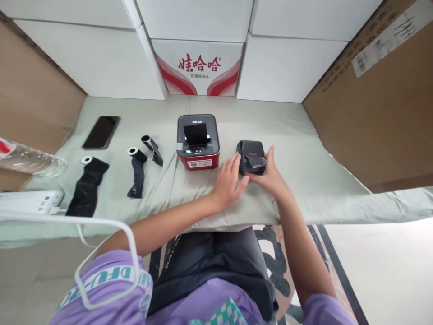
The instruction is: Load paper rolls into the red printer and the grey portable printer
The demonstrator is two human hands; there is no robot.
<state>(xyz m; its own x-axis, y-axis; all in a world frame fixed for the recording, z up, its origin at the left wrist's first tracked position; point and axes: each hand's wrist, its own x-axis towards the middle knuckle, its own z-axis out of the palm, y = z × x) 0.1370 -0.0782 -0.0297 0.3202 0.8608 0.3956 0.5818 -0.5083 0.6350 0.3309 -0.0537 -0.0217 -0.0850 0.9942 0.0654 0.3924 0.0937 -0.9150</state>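
A small black box-shaped device (251, 152) lies on the pale green cloth (304, 180), right of a red and grey label printer (198, 141). My right hand (269, 174) grips the black device from its right and near side, with a clear film strip under the thumb. My left hand (229, 180) rests flat against the device's left side, fingers extended and touching it. The printer's top is open with a black flap standing up.
Left of the printer lie three black ribbon rolls (137, 169) (153, 147) (87, 185), partly unrolled. A phone (101, 132) lies farther back, with a plastic bottle (29, 159) and a white power strip (32, 201) at the left edge. White cartons (198, 67) and brown cardboard (375, 113) wall the table.
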